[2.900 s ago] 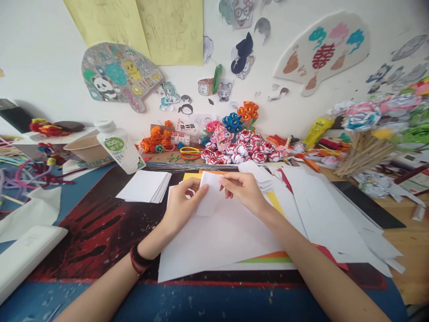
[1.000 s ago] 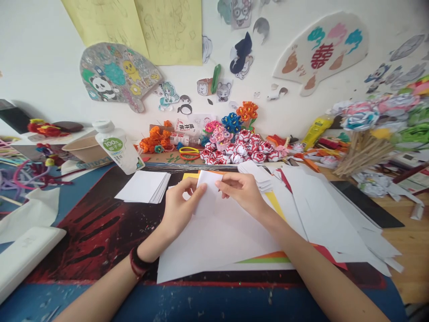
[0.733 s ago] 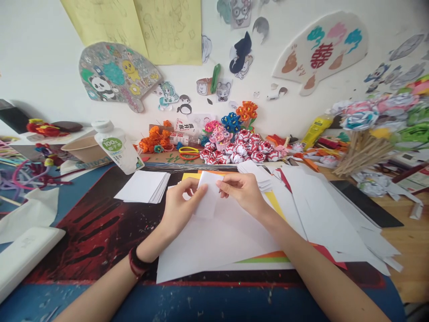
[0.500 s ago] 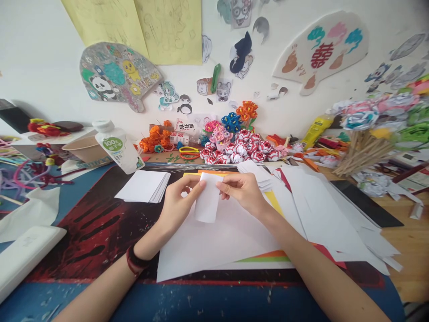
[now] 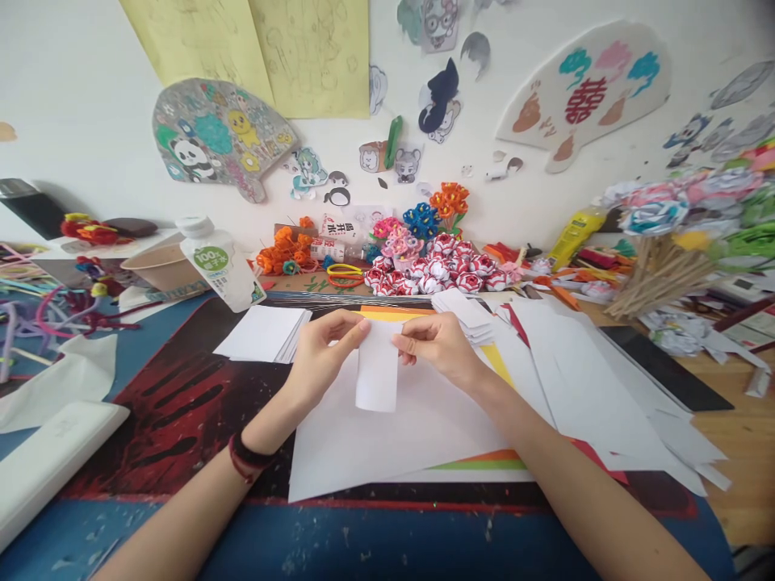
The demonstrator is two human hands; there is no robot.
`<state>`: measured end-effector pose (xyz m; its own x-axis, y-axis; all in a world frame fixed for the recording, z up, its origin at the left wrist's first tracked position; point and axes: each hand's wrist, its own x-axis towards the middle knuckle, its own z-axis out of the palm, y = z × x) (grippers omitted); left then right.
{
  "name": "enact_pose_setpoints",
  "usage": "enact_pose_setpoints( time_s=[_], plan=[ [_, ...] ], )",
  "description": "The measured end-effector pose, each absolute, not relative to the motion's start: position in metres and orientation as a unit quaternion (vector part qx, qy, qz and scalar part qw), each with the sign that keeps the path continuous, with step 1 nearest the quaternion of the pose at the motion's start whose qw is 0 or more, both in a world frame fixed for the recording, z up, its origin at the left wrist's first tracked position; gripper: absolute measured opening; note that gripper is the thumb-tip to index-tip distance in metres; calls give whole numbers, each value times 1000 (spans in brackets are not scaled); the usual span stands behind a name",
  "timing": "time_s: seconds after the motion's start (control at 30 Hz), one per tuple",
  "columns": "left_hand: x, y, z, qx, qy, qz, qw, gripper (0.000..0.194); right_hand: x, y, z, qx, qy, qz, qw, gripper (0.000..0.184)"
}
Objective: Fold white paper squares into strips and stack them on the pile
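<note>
Both hands hold a small folded strip of white paper (image 5: 376, 378) above a large white sheet (image 5: 400, 428). My left hand (image 5: 320, 355) pinches the strip's upper left corner. My right hand (image 5: 436, 347) pinches its upper right corner. The strip hangs downward between them, its lower end free. A stack of small white paper squares (image 5: 263, 335) lies just left of my left hand. Another small white stack (image 5: 466, 311) lies behind my right hand.
A white bottle with a green label (image 5: 221, 266) and a paper bowl (image 5: 161, 270) stand at back left. Paper flowers (image 5: 436, 270) and yellow scissors (image 5: 345, 276) line the wall. Loose white sheets (image 5: 581, 387) spread right; a dark slab (image 5: 663, 367) lies beyond. A white case (image 5: 48, 460) sits front left.
The paper piece, earlier held tilted and partly folded between my fingers, now hangs straight down as a narrow strip. Both hands have shifted slightly upward to its top edge.
</note>
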<state>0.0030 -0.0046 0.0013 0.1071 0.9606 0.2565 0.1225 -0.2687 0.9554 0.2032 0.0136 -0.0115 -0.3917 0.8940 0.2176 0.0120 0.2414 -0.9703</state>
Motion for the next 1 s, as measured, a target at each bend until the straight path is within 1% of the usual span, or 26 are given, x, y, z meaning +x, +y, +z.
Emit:
enact_pose_setpoints(
  time_s=[0.17,0.27,0.4,0.53,0.6,0.77,1.0],
  plan=[
    [3,-4,-3,615,441,537,373,18,200,12,-10,-337,-662,519,422,36],
    [2,-3,-5,633,453,532,332,16,198,11,-9,-337,-661,526,416,35],
    [0,-3,-2,670,456,500,305,22,199,10,-9,-335,-655,531,422,32],
    [-1,-5,1,693,467,486,257,25,200,10,-8,-333,-657,529,422,32],
    [0,-5,1,692,467,487,258,26,201,10,-8,-334,-657,524,427,32],
    [0,-4,-1,699,461,458,300,31,205,13,-9,-348,-651,509,442,30],
    [1,-7,-1,716,463,461,244,30,204,14,-9,-346,-646,510,450,28]
  ],
)
